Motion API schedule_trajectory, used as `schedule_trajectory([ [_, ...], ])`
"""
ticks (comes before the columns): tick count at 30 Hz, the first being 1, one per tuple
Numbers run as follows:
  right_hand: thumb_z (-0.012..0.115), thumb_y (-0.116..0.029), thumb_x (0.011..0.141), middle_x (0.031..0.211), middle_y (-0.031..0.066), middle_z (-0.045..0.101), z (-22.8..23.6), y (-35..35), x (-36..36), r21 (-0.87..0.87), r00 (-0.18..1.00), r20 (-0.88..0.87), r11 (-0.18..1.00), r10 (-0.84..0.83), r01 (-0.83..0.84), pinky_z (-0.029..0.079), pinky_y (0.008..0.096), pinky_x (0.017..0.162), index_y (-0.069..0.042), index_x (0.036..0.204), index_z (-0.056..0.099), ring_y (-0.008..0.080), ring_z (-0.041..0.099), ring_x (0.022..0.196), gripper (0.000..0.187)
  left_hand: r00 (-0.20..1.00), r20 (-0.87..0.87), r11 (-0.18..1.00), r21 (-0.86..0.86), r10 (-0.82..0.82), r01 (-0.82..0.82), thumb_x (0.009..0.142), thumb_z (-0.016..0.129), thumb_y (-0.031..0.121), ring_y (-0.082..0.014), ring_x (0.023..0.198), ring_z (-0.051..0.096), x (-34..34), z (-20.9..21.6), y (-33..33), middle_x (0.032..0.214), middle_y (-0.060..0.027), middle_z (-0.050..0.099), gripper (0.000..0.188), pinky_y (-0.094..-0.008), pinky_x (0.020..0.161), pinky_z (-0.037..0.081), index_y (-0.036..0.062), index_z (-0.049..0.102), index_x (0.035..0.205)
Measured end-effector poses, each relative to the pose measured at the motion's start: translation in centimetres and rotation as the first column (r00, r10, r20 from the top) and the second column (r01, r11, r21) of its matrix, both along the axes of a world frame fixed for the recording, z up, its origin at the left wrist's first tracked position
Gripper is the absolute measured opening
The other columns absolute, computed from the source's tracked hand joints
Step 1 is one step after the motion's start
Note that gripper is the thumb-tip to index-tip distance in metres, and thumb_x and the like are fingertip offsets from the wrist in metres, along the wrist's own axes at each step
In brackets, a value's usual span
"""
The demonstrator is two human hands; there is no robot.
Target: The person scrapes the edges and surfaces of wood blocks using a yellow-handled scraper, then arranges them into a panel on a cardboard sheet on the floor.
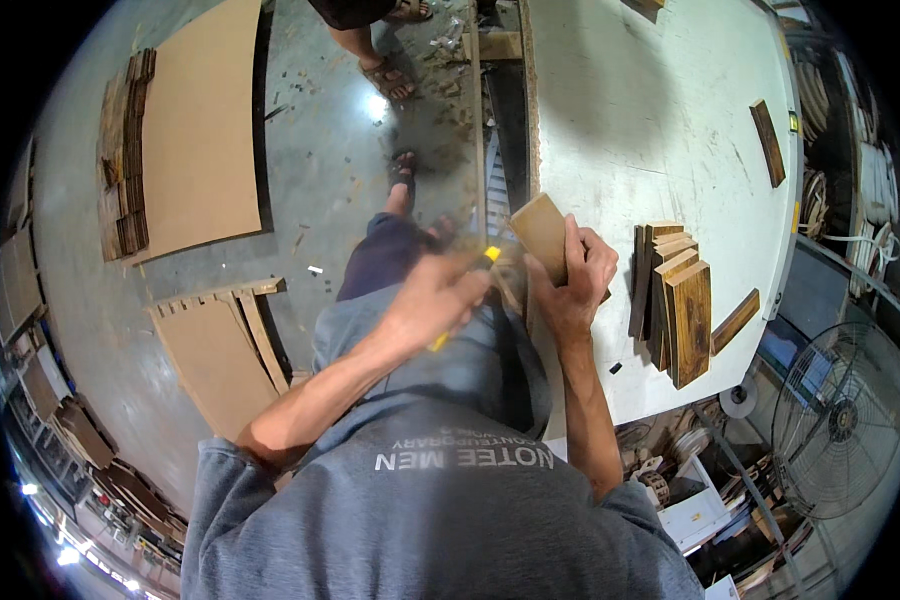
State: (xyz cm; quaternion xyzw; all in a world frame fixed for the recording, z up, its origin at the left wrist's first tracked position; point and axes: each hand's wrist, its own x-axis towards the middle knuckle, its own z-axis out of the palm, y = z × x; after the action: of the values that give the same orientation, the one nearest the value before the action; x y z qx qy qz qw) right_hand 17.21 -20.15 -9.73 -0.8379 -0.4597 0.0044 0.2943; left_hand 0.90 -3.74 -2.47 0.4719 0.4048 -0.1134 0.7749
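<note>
My left hand (432, 300) is closed around a slim yellow-and-black tool (492, 255), shaped like a utility knife. Motion blurs the fingers, and the palm hides the tool's middle. Close by on the right, my right hand (577, 278) grips a flat brown wooden block (539, 232) at the table's left edge, thumb and fingers on its sides. The tool's upper end is near the block's left side; I cannot tell whether they touch. Right of my right hand, a row of dark-faced wooden blocks (688, 325) stands on the white table (610, 140).
Single wooden strips (767, 143) lie toward the table's right edge. A large fan (842, 415) stands at the lower right. On the floor to the left are a brown board (205, 130) and a stack of wooden pieces (125, 155). Another person's foot (388, 78) shows at the top.
</note>
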Motion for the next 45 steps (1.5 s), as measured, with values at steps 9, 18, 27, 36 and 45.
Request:
schedule_trajectory([
  [9, 0.084, -0.021, 0.071, 0.120, 0.0113, 0.058, 0.1, -0.1, -0.2, -0.036, 1.000, -0.008, 0.999, -0.021, 0.021, 0.038, 0.0477, 0.093, -0.009, 0.140, 0.057, 0.0320, 0.052, 0.107, 0.075, 0.997, -0.059, 0.999, 0.001, -0.052, 0.052, 0.100, 0.058, 0.020, -0.0093, 0.053, 0.050, 0.3, 0.4, 0.4, 0.066, -0.0022, 0.054, 0.025, -0.0261, 0.048, 0.039, -0.0041, 0.063, 0.093],
  [18, 0.083, -0.023, 0.072, 0.122, 0.0103, 0.056, 0.7, -0.1, -0.4, -0.102, 0.995, -0.079, 0.994, -0.058, 0.050, 0.036, 0.0493, 0.096, -0.010, 0.141, 0.056, 0.0326, 0.049, 0.109, 0.075, 0.982, -0.099, 0.987, -0.025, -0.163, 0.161, 0.101, 0.056, 0.024, -0.0124, 0.057, 0.054, 1.0, 0.8, 1.5, 0.065, -0.0029, 0.055, 0.031, -0.0296, 0.052, 0.043, -0.0047, 0.064, 0.092],
  [27, 0.080, -0.025, 0.075, 0.125, 0.0139, 0.054, 0.5, -0.3, 0.2, -0.146, 0.993, -0.106, 0.988, -0.058, 0.042, 0.035, 0.0522, 0.097, -0.009, 0.143, 0.054, 0.0353, 0.048, 0.113, 0.074, 0.993, -0.065, 0.995, 0.010, -0.103, 0.104, 0.104, 0.055, 0.023, -0.0075, 0.053, 0.050, 2.1, 1.1, 1.5, 0.065, -0.0011, 0.053, 0.033, -0.0238, 0.045, 0.039, -0.0014, 0.063, 0.083],
  [36, 0.082, -0.033, 0.078, 0.127, 0.0199, 0.054, 0.0, 0.1, -0.5, -0.173, 0.992, -0.081, 0.982, -0.097, 0.082, 0.039, 0.0526, 0.099, -0.007, 0.142, 0.057, 0.0387, 0.047, 0.116, 0.072, 0.944, -0.318, 0.938, -0.346, -0.083, -0.034, 0.100, 0.062, 0.027, -0.0116, 0.051, 0.057, -0.7, -11.4, -2.3, 0.067, -0.0045, 0.061, 0.030, -0.0253, 0.041, 0.044, 0.0013, 0.065, 0.084],
  [45, 0.085, -0.028, 0.074, 0.122, 0.0176, 0.060, 2.8, 0.0, 0.0, -0.105, 0.991, -0.130, 0.994, -0.023, 0.009, 0.043, 0.0483, 0.097, -0.002, 0.138, 0.056, 0.0347, 0.054, 0.112, 0.075, 0.911, -0.061, 0.840, -0.366, 0.408, -0.400, 0.099, 0.066, 0.033, -0.0068, 0.062, 0.049, 2.4, -5.8, 3.2, 0.081, 0.0007, 0.051, 0.032, -0.0204, 0.046, 0.040, 0.0052, 0.059, 0.113],
])
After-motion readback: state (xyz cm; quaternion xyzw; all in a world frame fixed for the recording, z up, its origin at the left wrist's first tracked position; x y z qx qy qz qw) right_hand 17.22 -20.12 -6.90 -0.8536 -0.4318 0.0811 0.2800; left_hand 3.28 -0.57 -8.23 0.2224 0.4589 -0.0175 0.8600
